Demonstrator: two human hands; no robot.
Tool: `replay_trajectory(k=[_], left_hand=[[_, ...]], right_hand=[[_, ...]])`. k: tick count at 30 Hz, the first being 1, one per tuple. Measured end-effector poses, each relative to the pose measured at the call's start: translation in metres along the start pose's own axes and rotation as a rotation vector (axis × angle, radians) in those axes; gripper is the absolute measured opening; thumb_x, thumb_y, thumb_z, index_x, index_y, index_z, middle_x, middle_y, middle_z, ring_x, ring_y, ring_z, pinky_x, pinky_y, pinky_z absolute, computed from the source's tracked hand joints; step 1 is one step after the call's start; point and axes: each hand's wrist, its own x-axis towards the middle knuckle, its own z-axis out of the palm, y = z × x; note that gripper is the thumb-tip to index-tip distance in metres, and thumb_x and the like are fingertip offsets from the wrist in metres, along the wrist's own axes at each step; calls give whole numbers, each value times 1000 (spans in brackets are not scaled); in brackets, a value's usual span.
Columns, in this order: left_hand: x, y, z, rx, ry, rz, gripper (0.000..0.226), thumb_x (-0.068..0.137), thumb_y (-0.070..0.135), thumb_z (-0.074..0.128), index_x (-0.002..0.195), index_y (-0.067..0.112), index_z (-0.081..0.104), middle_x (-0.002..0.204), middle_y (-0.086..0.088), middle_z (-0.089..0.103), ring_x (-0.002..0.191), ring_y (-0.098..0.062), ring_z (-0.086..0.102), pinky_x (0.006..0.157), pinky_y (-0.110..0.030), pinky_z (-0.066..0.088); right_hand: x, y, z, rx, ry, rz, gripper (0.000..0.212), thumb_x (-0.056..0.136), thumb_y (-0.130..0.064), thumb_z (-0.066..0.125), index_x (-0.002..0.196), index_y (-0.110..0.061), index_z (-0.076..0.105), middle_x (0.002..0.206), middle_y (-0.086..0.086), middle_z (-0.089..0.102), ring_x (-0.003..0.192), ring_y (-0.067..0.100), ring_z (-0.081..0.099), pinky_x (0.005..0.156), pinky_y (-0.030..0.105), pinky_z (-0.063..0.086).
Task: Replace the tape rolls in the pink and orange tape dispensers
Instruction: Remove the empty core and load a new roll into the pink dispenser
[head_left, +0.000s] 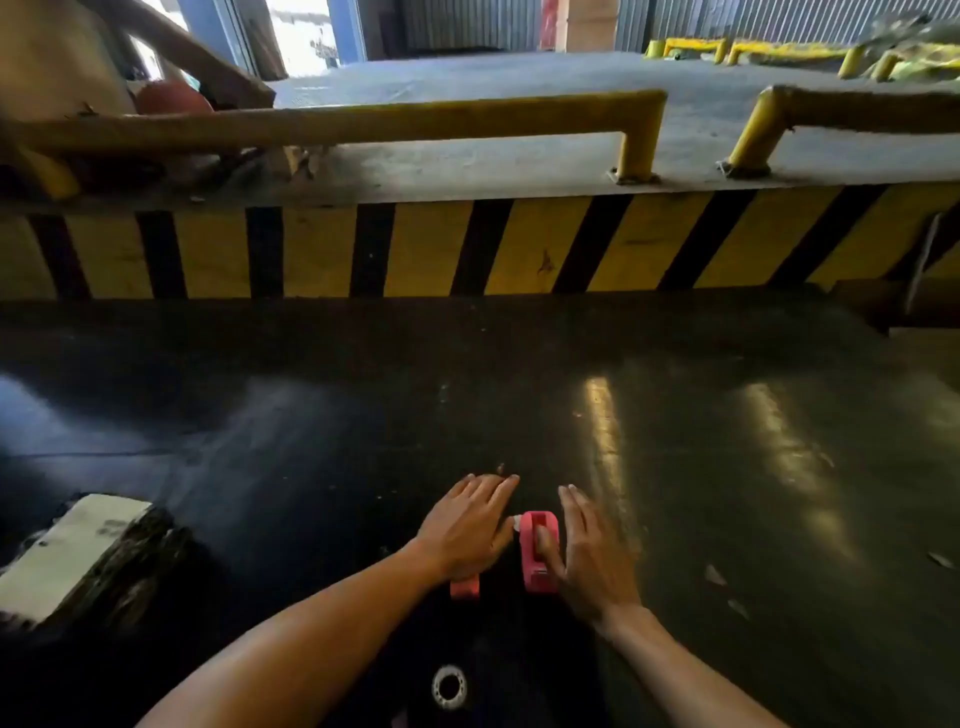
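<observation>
The pink tape dispenser (540, 552) stands on the dark tabletop (675, 415) near its front edge, lengthwise away from me. My right hand (592, 561) lies along its right side, fingers straight and apart, thumb resting on the dispenser's top. My left hand (467, 525) is laid flat, fingers stretched forward, over the orange tape dispenser (464, 588); only its near end shows below my wrist. A small tape roll (449, 687) with a white core lies close to me between my forearms. Whether either dispenser holds a roll is hidden.
A white block with a dark frayed side (78, 551) sits at the table's left front. Behind the table runs a yellow-and-black striped wall (467, 249) with yellow rails (639, 135) on top. Small scraps (717, 577) lie on the table at the right.
</observation>
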Motion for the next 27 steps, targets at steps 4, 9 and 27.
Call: replay_trajectory(k=[4, 9, 27], left_hand=[[5, 2, 21, -62, -133, 11, 62, 99, 40, 42, 156, 22, 22, 157, -6, 38, 145, -21, 35, 123, -40, 23], [20, 4, 38, -107, -218, 24, 65, 98, 37, 45, 156, 22, 21, 161, -6, 31, 149, -23, 28, 121, -43, 28], [8, 13, 58, 99, -259, 28, 67, 94, 26, 54, 153, 13, 26, 145, -13, 49, 134, -28, 44, 112, -47, 37]], right_hand=[[-9, 12, 21, 103, -89, 106, 66, 99, -50, 45, 153, -18, 29, 160, 5, 33, 146, 19, 32, 118, 34, 29], [-15, 18, 44, 185, -155, 183, 65, 95, -52, 49, 150, -22, 33, 153, 2, 43, 138, 17, 43, 112, 34, 42], [-27, 30, 55, 74, -193, 165, 70, 90, -49, 61, 150, -26, 33, 145, -2, 50, 130, 18, 48, 106, 37, 42]])
